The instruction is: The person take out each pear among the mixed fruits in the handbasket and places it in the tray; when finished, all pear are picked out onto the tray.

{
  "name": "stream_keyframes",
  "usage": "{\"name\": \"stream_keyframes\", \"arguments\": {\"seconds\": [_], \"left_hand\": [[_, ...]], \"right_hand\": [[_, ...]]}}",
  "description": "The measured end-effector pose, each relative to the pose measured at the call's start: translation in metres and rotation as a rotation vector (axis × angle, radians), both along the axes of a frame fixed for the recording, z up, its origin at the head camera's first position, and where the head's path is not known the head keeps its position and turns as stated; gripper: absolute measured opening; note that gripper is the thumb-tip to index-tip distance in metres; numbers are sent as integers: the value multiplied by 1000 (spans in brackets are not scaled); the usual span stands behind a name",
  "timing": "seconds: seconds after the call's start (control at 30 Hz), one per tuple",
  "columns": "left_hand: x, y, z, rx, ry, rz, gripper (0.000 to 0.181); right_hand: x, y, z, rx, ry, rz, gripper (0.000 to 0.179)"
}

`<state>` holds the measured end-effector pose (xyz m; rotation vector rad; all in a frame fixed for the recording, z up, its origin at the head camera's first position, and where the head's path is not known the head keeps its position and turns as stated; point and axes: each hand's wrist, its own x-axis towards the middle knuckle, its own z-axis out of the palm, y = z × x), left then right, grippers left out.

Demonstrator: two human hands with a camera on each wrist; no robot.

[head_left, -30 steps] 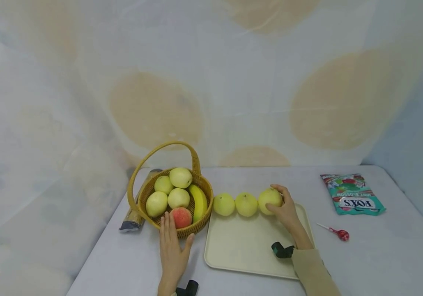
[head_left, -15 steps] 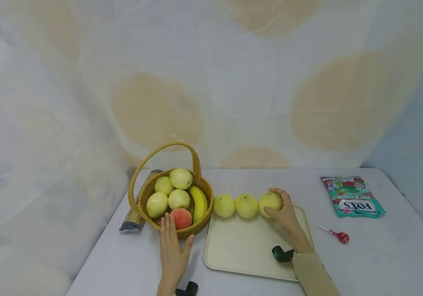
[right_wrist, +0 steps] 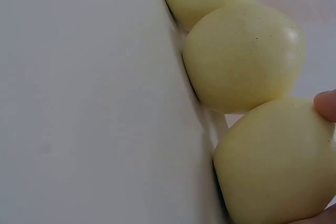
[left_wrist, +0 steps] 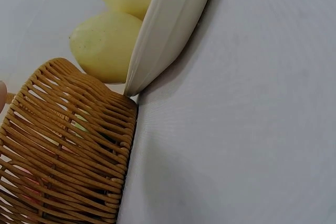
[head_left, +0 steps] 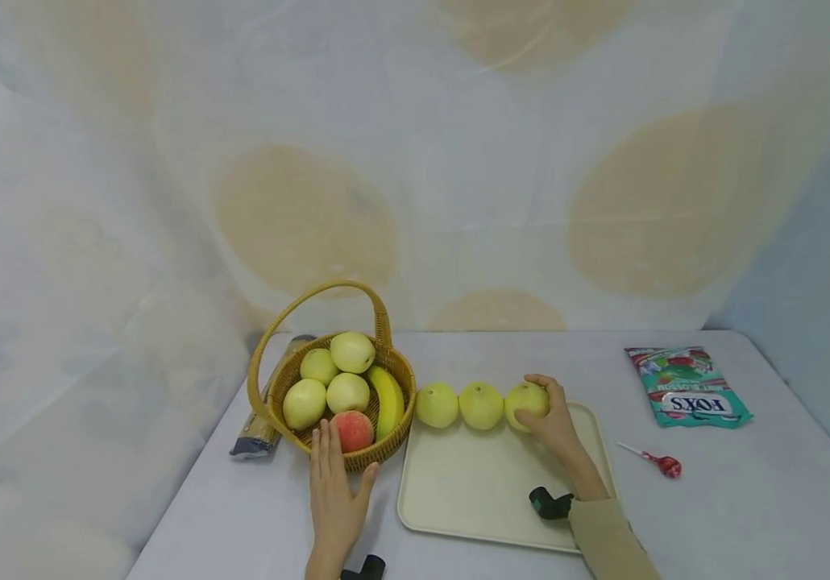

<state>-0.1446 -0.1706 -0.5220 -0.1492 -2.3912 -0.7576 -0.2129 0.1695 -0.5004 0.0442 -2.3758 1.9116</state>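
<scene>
In the head view, three round, pale yellow-green fruits stand in a row along the far edge of the cream tray. My right hand holds the rightmost fruit, thumb on its near side and fingers around its far side. Touching it is the middle fruit, and the leftmost fruit sits close to the basket. My left hand lies with straight fingers against the front rim of the wicker basket. Inside are several similar fruits, a peach and a banana.
A teal FOX'S candy bag lies at the back right, with a red lollipop in front of it. Partly hidden behind the basket is a gold and dark packet. The tall basket handle arches over the fruit.
The right hand's fingers have shifted slightly on the rightmost fruit, which stays in the row. My left hand keeps its place at the basket. The whole head view has drifted slightly.
</scene>
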Motion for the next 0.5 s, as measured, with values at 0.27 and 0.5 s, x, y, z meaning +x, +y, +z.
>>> {"name": "stream_keyframes", "arguments": {"seconds": [0.27, 0.5], "left_hand": [[-1, 0, 1, 22, -9, -7, 90], [0, -1, 1, 13, -17, 5, 91]], "right_hand": [[-4, 2, 0, 8, 76, -2, 49], [-5, -3, 9, 22, 163, -9, 52]]}}
